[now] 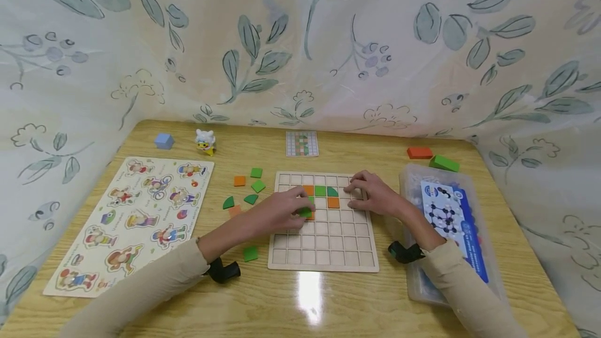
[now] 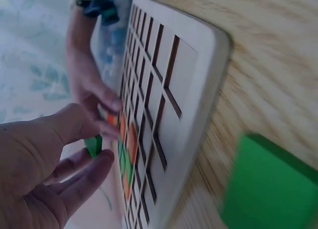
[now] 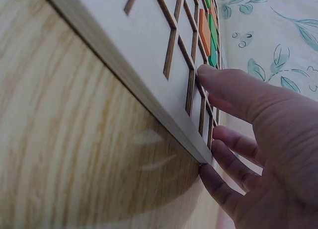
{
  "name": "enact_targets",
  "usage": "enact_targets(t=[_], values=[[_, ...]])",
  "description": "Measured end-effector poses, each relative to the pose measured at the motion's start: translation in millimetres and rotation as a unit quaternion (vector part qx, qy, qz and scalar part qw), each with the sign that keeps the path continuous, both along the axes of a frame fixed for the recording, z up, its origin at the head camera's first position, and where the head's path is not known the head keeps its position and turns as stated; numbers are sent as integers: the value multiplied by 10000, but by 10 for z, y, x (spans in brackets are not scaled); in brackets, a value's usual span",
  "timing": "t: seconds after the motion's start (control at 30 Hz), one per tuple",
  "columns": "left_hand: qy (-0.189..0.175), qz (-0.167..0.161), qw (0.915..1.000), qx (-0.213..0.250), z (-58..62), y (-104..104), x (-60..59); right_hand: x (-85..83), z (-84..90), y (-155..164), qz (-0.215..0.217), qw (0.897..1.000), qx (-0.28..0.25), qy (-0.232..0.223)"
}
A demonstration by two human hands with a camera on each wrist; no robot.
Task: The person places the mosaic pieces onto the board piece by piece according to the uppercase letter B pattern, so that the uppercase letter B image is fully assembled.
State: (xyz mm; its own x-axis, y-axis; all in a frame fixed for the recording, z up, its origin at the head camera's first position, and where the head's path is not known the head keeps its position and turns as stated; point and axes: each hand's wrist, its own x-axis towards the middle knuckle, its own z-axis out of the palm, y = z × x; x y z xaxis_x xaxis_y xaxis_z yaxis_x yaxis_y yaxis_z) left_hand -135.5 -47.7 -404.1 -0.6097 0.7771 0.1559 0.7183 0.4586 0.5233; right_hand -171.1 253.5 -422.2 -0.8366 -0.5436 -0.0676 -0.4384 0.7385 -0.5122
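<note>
A wooden grid board [image 1: 324, 267] lies in the middle of the table. Between thumb and fingertips, my left hand [image 1: 280, 212] pinches a small green tile [image 2: 93, 145] over the board's left half. My right hand [image 1: 377, 195] rests at the board's right side, fingers spread and bent along its edge, thumb tip near the grid in the right wrist view. Set in the upper cells are a green square tile [image 1: 320, 191], a dark green quarter-circle tile [image 1: 332, 192] and orange tiles [image 1: 333, 202]. My left fingers partly hide the tiles beneath them.
Left of the board lie several loose tiles, including an orange square [image 1: 239, 181] and a green square [image 1: 251, 253]. A picture puzzle board [image 1: 119, 181], blue cube [image 1: 164, 141] and toy figure [image 1: 205, 141] stand farther left. A pattern card [image 1: 302, 144] lies behind; a plastic box [image 1: 418, 280] sits right.
</note>
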Motion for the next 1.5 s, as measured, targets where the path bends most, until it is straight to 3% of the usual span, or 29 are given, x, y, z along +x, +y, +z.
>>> enact_targets(t=[0.17, 0.33, 0.9, 1.5], values=[[-32, -38, 9986, -529, -37, 257, -48, -5, -26, -2, 17, 10000, -47, 13], [-124, 56, 9976, -680, -61, 378, -66, -1, -31, 7, 43, 10000, -70, 26], [-266, 240, 9969, -704, -96, 453, -36, 42, -23, 25, -11, 9999, -98, -28], [289, 216, 9938, -1050, -106, 501, -51, 7, 12, 12, 10, 10000, 5, -9]])
